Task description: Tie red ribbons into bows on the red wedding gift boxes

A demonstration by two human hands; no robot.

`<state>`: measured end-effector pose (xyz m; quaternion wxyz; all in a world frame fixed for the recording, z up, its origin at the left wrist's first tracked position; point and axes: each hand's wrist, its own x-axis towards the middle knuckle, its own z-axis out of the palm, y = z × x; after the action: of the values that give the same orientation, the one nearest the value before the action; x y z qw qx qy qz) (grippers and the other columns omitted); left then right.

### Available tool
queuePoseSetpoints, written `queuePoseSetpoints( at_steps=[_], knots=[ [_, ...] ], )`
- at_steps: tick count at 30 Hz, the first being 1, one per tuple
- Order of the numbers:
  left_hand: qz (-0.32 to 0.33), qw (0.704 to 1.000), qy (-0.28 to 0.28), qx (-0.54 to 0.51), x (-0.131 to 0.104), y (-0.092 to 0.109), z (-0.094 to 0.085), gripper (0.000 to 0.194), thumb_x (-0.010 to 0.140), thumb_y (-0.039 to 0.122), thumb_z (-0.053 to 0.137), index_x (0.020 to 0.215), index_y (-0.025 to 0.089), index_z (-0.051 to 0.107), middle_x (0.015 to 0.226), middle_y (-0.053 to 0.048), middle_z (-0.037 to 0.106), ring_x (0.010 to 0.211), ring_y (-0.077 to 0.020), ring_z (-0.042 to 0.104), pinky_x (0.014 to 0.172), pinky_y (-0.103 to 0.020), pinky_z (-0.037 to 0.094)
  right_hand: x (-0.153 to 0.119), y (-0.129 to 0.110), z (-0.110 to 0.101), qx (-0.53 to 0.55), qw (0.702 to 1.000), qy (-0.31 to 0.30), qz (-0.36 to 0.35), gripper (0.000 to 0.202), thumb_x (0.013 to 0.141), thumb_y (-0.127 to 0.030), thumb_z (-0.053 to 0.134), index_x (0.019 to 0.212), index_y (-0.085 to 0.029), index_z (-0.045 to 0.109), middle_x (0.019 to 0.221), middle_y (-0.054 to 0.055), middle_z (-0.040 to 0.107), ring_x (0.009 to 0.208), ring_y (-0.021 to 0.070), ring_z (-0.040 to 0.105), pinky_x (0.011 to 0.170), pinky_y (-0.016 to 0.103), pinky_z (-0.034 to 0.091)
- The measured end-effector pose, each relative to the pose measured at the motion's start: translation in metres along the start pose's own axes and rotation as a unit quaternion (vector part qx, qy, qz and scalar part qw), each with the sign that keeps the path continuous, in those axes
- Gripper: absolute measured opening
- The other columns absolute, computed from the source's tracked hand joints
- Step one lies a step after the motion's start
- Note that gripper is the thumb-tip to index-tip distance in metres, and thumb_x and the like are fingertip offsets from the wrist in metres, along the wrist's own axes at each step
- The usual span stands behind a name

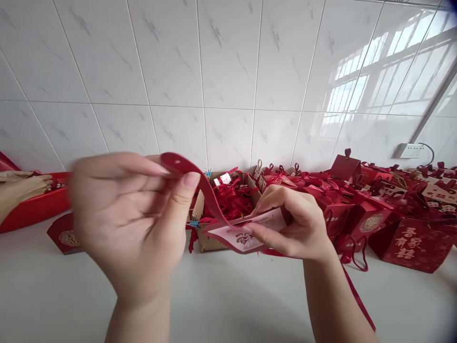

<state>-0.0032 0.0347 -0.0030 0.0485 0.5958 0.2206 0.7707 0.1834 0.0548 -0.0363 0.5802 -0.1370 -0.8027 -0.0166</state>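
My left hand (143, 205), slightly blurred and near the camera, pinches the end of a red strip (210, 190) between thumb and fingers. A small hole shows near that end. The strip curves down to a pink-and-red paper gift box (246, 236) with a small cartoon print, which looks folded nearly flat. My right hand (294, 224) grips this box, thumb on the near face and fingers behind. Whether strip and box are one piece I cannot tell. A thin red ribbon (359, 297) trails past my right forearm.
Behind my hands stands a cardboard box (210, 244) of red ribbons, with blue binder clips (193, 224) on its edge. Finished-looking red gift boxes (410, 245) crowd the right. At left, another person's hand (24, 190) reaches over a red bin (35, 209). A tiled wall (228, 57) stands behind.
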Motion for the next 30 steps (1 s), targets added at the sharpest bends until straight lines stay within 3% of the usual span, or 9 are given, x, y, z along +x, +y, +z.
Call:
queuePoseSetpoints(
  at_steps=[2, 5, 8, 11, 14, 17, 19, 24, 30],
  knots=[
    [-0.002, 1.0, -0.025, -0.003, -0.003, 0.001, -0.001, 0.018, 0.075, 0.008, 0.073, 0.081, 0.022, 0.065, 0.078, 0.003, 0.065, 0.071, -0.011, 0.064, 0.066, -0.024, 0.059, 0.001, -0.003, 0.001, -0.01, 0.999, 0.023, -0.034, 0.019, 0.074, -0.015, 0.072, 0.08, -0.021, 0.056, 0.066, -0.001, 0.061, 0.057, 0.0134, 0.058, 0.046, 0.026, 0.048],
    [-0.05, 0.986, -0.161, 0.003, -0.003, 0.0, -0.006, 0.015, 0.079, 0.012, 0.07, 0.088, 0.025, 0.073, 0.082, 0.002, 0.073, 0.069, -0.0112, 0.067, 0.06, -0.019, 0.057, 0.001, -0.006, 0.002, -0.022, 0.997, 0.053, -0.056, 0.02, 0.073, -0.014, 0.074, 0.081, -0.022, 0.057, 0.065, -0.001, 0.062, 0.056, 0.0152, 0.059, 0.046, 0.029, 0.05],
    [-0.084, 0.947, -0.31, 0.015, -0.001, 0.0, -0.009, 0.018, 0.086, 0.018, 0.061, 0.09, 0.028, 0.074, 0.083, 0.0, 0.074, 0.069, -0.0146, 0.069, 0.054, -0.021, 0.057, 0.001, -0.008, 0.001, -0.025, 0.996, 0.057, -0.071, 0.023, 0.071, -0.012, 0.075, 0.083, -0.022, 0.058, 0.065, -0.001, 0.063, 0.055, 0.0149, 0.059, 0.047, 0.03, 0.052],
    [-0.117, 0.915, -0.386, 0.001, 0.001, 0.001, -0.011, 0.022, 0.087, 0.017, 0.056, 0.09, 0.03, 0.074, 0.076, 0.0, 0.073, 0.064, -0.0159, 0.067, 0.048, -0.022, 0.054, 0.001, -0.008, 0.001, -0.023, 0.996, 0.054, -0.072, 0.022, 0.072, -0.012, 0.075, 0.083, -0.022, 0.059, 0.065, -0.001, 0.063, 0.054, 0.0144, 0.058, 0.046, 0.029, 0.052],
    [-0.123, 0.906, -0.405, -0.003, 0.002, 0.001, -0.015, 0.025, 0.089, 0.02, 0.051, 0.094, 0.032, 0.072, 0.082, -0.001, 0.073, 0.07, -0.0177, 0.068, 0.053, -0.025, 0.056, 0.001, -0.008, 0.001, -0.028, 0.996, 0.055, -0.062, 0.021, 0.072, -0.012, 0.074, 0.082, -0.023, 0.059, 0.064, -0.001, 0.063, 0.054, 0.0153, 0.059, 0.047, 0.03, 0.053],
    [-0.09, 0.903, -0.421, 0.002, 0.003, 0.002, -0.018, 0.026, 0.088, 0.017, 0.05, 0.098, 0.031, 0.07, 0.106, -0.003, 0.071, 0.101, -0.0214, 0.067, 0.081, -0.029, 0.058, 0.001, -0.007, 0.0, -0.023, 0.996, 0.055, -0.066, 0.023, 0.071, -0.01, 0.074, 0.083, -0.022, 0.059, 0.064, 0.0, 0.063, 0.056, 0.016, 0.061, 0.048, 0.031, 0.054],
    [-0.086, 0.905, -0.417, -0.008, 0.002, 0.003, -0.018, 0.027, 0.087, 0.014, 0.052, 0.098, 0.03, 0.069, 0.115, -0.003, 0.069, 0.111, -0.0221, 0.064, 0.089, -0.03, 0.056, 0.001, -0.007, -0.001, -0.017, 0.996, 0.057, -0.073, 0.024, 0.07, -0.008, 0.074, 0.083, -0.021, 0.059, 0.065, 0.0, 0.063, 0.058, 0.0165, 0.062, 0.05, 0.032, 0.055],
    [-0.128, 0.913, -0.384, -0.052, -0.001, 0.003, -0.014, 0.021, 0.088, 0.018, 0.056, 0.098, 0.029, 0.071, 0.098, -0.001, 0.075, 0.083, -0.0195, 0.072, 0.063, -0.025, 0.06, 0.0, -0.006, -0.001, -0.005, 0.994, 0.069, -0.08, 0.025, 0.069, -0.007, 0.075, 0.085, -0.019, 0.059, 0.066, 0.001, 0.063, 0.059, 0.0178, 0.063, 0.051, 0.033, 0.056],
    [-0.137, 0.924, -0.348, -0.085, -0.006, 0.001, -0.009, 0.03, 0.087, 0.009, 0.059, 0.096, 0.033, 0.075, 0.074, 0.007, 0.072, 0.066, -0.0069, 0.067, 0.055, -0.011, 0.053, 0.001, -0.007, 0.0, 0.007, 0.994, 0.07, -0.083, 0.026, 0.068, -0.006, 0.076, 0.085, -0.017, 0.059, 0.066, 0.002, 0.063, 0.059, 0.0183, 0.064, 0.051, 0.033, 0.057]
  ],
)
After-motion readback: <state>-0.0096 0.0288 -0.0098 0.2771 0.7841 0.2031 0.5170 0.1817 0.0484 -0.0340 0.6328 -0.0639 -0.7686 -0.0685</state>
